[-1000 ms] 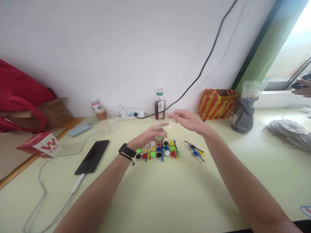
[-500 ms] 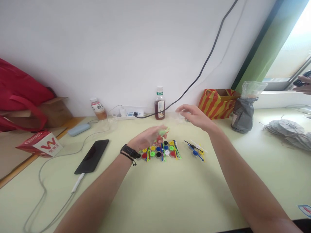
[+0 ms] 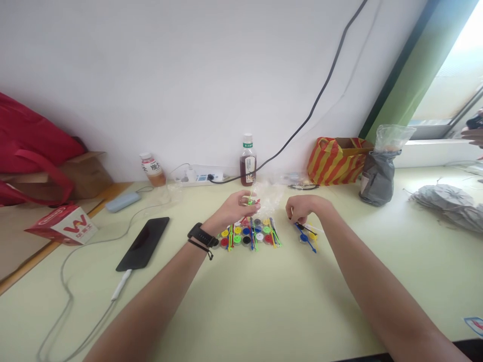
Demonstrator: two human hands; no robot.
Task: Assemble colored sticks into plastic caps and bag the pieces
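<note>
My left hand (image 3: pixel 236 207), with a black watch on its wrist, is closed round small green and red arrow spinners (image 3: pixel 252 202). Below it lie rows of coloured round discs (image 3: pixel 246 240) on clear bases, in red, blue, yellow, green, black and white, with long arrows (image 3: pixel 252 236) laid across them. My right hand (image 3: pixel 307 206) reaches down with bent fingers pinched at the top of a small pile of arrow spinners (image 3: pixel 304 238), blue, black, yellow and white. Its fingertips partly cover the pile, so what they grip is hidden.
A clear plastic bag (image 3: pixel 267 196) lies between my hands, behind the discs. A tea bottle (image 3: pixel 248 161) and a power strip (image 3: pixel 202 178) stand along the wall. A phone (image 3: pixel 143 244) is charging at left. A striped bag (image 3: pixel 334 161) and grey bag (image 3: pixel 379 176) stand at right.
My right hand has come down from the clear plastic bag to the small pile at right. The clear bag now lies on the table. My left hand stays over the discs.
</note>
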